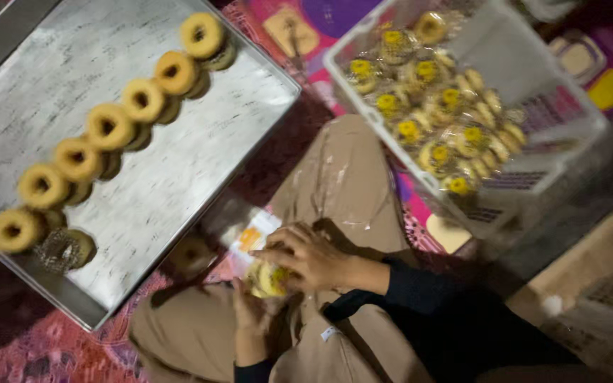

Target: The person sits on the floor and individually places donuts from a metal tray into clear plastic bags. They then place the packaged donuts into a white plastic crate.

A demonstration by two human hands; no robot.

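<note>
**A:** What is lying at your far left?

**B:** A metal tray [179, 170] is sitting there, carrying a diagonal row of yellow ring doughnuts [108, 128].

**A:** And what are your hands doing?

**B:** Over your lap, your left hand [250, 312] is cupping a wrapped doughnut [267, 279] from beneath, fingers curled around it. Your right hand [306, 255] is closing over its top, fingertips pinching the clear wrapper. The packet is sitting between both hands, just above your knees.

**A:** Further right?

**B:** A white plastic crate [533, 78] is holding many bagged doughnuts [434, 113].
</note>
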